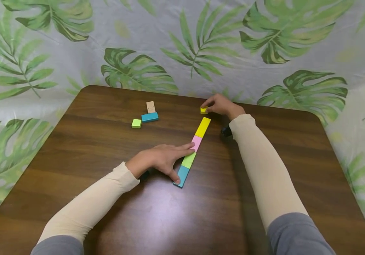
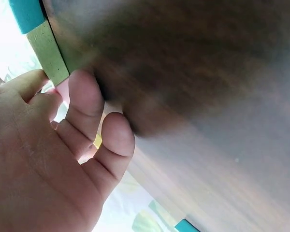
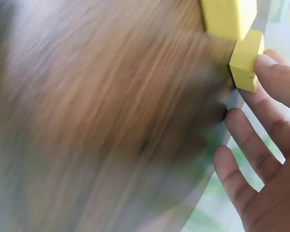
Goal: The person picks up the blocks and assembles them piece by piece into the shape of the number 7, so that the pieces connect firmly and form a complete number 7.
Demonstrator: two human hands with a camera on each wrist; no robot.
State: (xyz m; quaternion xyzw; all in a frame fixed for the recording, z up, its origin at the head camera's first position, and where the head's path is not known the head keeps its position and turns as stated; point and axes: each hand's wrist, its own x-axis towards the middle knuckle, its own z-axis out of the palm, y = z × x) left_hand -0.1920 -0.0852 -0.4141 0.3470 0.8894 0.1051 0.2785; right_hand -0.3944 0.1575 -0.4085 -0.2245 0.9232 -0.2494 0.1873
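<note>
Head: beige block (image 1: 150, 107) beyond left hand (image 1: 165, 157).

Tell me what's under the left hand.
In the head view, the left hand overlaps parts of the lined-up blue block, pink block and, seemingly, green block. Whatever its palm covers there is hidden.
</note>
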